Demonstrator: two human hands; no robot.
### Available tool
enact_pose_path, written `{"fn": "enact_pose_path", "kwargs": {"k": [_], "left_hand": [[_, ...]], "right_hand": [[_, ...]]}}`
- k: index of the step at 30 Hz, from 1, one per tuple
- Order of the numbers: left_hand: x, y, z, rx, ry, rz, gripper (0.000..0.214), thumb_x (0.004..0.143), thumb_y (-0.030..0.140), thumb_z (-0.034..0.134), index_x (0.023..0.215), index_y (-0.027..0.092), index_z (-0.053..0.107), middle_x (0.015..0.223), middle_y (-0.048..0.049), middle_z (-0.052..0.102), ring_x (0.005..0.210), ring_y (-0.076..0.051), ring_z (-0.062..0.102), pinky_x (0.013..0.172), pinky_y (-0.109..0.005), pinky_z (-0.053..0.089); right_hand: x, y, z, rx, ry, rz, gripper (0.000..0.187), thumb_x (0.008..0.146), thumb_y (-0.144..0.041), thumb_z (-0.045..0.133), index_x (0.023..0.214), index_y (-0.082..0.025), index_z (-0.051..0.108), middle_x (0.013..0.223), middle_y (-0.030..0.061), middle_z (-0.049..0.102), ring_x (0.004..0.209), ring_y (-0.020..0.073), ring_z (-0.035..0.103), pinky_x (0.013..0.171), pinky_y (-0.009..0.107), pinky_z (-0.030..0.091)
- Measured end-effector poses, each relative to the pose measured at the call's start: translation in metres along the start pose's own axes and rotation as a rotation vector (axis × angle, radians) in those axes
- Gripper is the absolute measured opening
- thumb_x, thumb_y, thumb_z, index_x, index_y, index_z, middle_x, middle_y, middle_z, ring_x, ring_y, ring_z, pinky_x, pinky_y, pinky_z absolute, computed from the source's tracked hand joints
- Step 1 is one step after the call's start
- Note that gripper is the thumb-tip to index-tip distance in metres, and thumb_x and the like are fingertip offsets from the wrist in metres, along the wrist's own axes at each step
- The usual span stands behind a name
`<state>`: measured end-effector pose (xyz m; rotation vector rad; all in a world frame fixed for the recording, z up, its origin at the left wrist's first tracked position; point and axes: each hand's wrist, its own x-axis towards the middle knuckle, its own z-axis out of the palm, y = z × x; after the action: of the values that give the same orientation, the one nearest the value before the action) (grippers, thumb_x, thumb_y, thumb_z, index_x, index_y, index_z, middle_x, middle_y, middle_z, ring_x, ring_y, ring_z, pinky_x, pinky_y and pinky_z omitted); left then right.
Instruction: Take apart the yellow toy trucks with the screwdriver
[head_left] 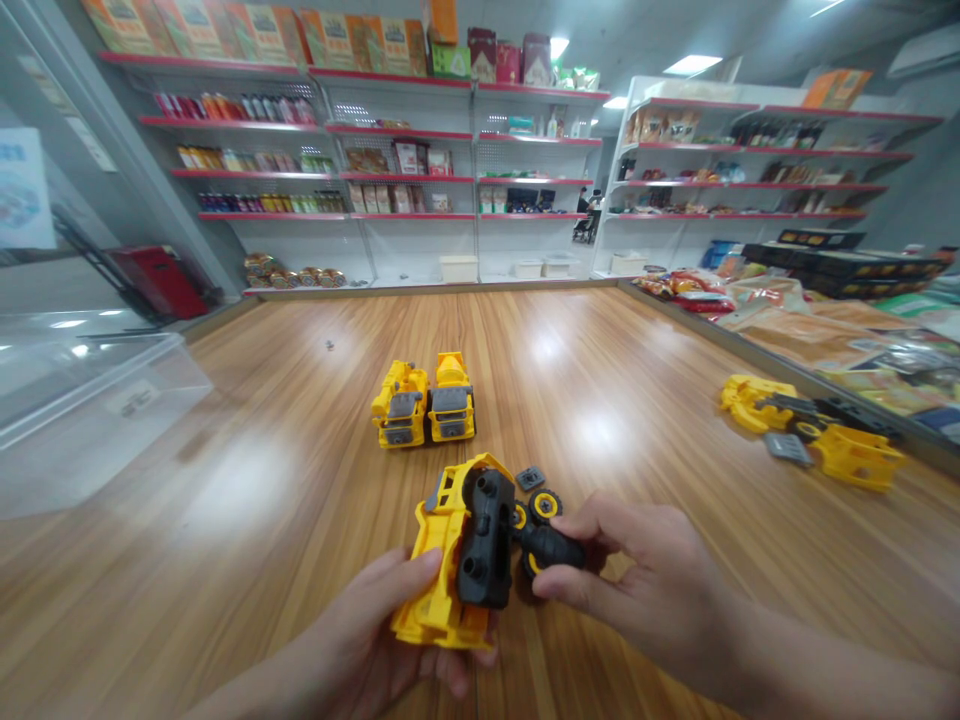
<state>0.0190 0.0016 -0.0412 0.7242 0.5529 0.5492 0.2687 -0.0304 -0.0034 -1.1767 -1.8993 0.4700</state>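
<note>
My left hand (390,610) is wrapped round a yellow toy dump truck (439,575), tipped on its side so its black underside (484,540) faces right. No wheels show on that underside. Between the thumb and fingers of my right hand (637,560) is a short black screwdriver (559,548), its shaft pointing left at the truck's underside. Whether the tip touches the truck I cannot tell. Black toy wheels (545,504) with yellow hubs lie just behind the screwdriver, partly hidden by it. A small grey plate (530,478) rests beyond them.
Two yellow toy trucks (452,400) stand side by side ahead on the wooden table (285,520). Loose yellow parts (859,455) and a grey piece (787,448) lie at right. A clear plastic bin (97,410) sits at left. Bagged goods (795,330) and shelves (405,215) border the table.
</note>
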Motion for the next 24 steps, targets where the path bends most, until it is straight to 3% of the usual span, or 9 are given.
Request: {"fn": "enact_pose_path", "kwargs": {"k": [4,8,14,21,24], "left_hand": [[0.0013,-0.0005,-0.0037,-0.05,0.023,-0.035,0.043,0.098,0.039,0.044,0.102,0.006,0.073,0.091,-0.018,0.075,0.079,-0.028,0.075,0.064,-0.031,0.058],[0.0012,0.0024,-0.0051,-0.108,0.02,-0.152,0.053,0.098,0.047,0.039,0.1,0.007,0.073,0.079,-0.0159,0.077,0.054,-0.02,0.073,0.051,-0.025,0.057],[-0.0005,0.0045,-0.0049,-0.09,0.071,-0.299,0.064,0.092,0.06,0.04,0.088,0.006,0.074,0.067,-0.0157,0.075,0.04,-0.014,0.067,0.04,-0.017,0.049],[0.0023,-0.0008,-0.0021,0.013,0.06,-0.083,0.048,0.093,0.051,0.048,0.093,0.009,0.071,0.073,-0.0143,0.075,0.045,-0.012,0.063,0.042,-0.017,0.048],[0.0009,-0.0014,0.0004,0.068,0.084,-0.072,0.043,0.092,0.05,0.053,0.092,0.01,0.069,0.075,-0.0132,0.074,0.048,-0.012,0.064,0.046,-0.018,0.049]], "right_hand": [[0.0013,-0.0008,-0.0012,-0.053,0.017,-0.085,0.022,0.084,-0.037,0.074,0.079,-0.017,0.065,0.06,-0.0023,0.064,0.048,0.0098,0.056,0.045,0.02,0.041],[0.0012,-0.0023,-0.004,-0.083,0.049,-0.197,0.02,0.084,-0.033,0.075,0.083,-0.016,0.064,0.061,-0.0028,0.061,0.049,0.0092,0.054,0.047,0.021,0.04],[0.0025,-0.0039,-0.0083,-0.074,0.045,-0.294,0.013,0.086,-0.025,0.072,0.084,-0.017,0.062,0.063,-0.002,0.06,0.051,0.0098,0.055,0.048,0.021,0.04],[0.0033,-0.0069,-0.008,-0.024,-0.01,-0.057,0.016,0.085,-0.03,0.071,0.077,-0.017,0.065,0.06,-0.0018,0.063,0.049,0.0094,0.054,0.047,0.02,0.042],[0.0038,-0.0076,-0.0061,0.01,0.013,0.023,0.019,0.083,-0.031,0.072,0.072,-0.017,0.065,0.056,-0.0026,0.063,0.045,0.0082,0.051,0.043,0.018,0.039]]}}
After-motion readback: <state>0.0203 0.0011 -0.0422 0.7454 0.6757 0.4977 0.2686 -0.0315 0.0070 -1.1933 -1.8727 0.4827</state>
